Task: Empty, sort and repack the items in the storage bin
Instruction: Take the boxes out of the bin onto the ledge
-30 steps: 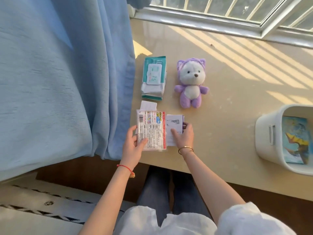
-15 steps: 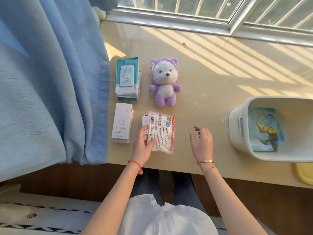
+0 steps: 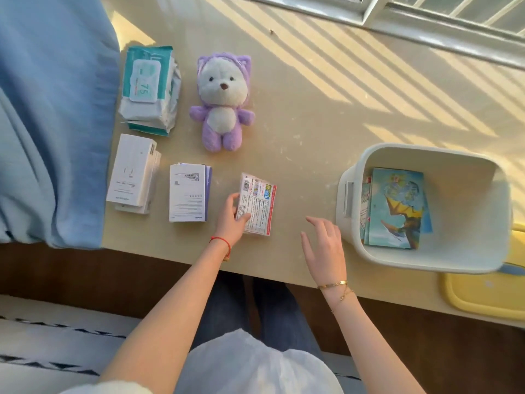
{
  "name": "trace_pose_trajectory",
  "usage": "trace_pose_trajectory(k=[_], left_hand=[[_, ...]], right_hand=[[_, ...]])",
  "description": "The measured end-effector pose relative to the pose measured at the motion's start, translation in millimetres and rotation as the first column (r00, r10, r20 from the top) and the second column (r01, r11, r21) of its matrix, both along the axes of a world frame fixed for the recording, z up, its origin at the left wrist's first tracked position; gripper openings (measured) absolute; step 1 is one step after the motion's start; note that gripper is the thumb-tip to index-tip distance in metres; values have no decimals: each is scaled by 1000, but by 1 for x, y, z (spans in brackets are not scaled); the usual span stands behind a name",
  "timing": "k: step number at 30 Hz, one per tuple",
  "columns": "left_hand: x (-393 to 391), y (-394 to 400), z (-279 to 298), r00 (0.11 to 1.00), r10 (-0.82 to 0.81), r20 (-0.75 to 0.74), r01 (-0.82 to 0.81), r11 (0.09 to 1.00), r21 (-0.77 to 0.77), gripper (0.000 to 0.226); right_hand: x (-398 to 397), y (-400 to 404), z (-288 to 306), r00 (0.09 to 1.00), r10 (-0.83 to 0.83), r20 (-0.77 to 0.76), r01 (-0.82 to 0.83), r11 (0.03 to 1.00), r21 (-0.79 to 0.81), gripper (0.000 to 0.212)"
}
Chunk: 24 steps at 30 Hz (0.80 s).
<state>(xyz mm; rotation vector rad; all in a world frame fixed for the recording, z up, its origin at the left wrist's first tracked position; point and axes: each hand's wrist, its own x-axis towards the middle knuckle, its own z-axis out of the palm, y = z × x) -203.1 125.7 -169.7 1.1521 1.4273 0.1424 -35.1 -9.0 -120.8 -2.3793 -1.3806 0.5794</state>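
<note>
My left hand (image 3: 230,216) pinches the left edge of a flat printed packet (image 3: 258,204) that lies on the table (image 3: 312,95). My right hand (image 3: 324,245) hovers open with spread fingers, just left of the white storage bin (image 3: 348,194). Inside the bin lie colourful picture cards (image 3: 397,207). Left of the packet sit a small white box stack (image 3: 189,192) and a taller white box stack (image 3: 133,173). Behind them lie a teal wipes pack (image 3: 149,88) and a purple plush bear (image 3: 222,102).
A blue curtain (image 3: 54,118) hangs over the table's left edge. A yellow lid (image 3: 483,294) lies at the front right, partly under the bin. The window frame (image 3: 426,21) runs along the far edge.
My left hand has slid the printed packet rightward, away from the small white box stack. My right hand left the boxes and moved right toward the bin.
</note>
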Motion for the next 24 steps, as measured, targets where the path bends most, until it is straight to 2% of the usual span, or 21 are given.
trace_pose_trajectory(k=[4,8,11,17,24], left_hand=[[3,-4,-7,996,-31,-79,33,999,27,55],[-2,-5,5,964,-122,-236,154,981,120,65],[-15,-7,26,915,-185,-359,275,937,215,58],[-53,-16,103,889,-259,-379,424,778,463,34],[-69,-33,168,851,-350,-392,523,628,576,35]], right_hand=[[6,-7,-4,1000,18,-3,-18,1000,11,32],[6,-12,4,1000,0,15,0,1000,29,32],[3,-16,19,999,-19,32,17,998,65,32],[-4,-39,56,996,-67,59,59,991,122,32],[18,-79,95,983,-160,91,141,973,184,31]])
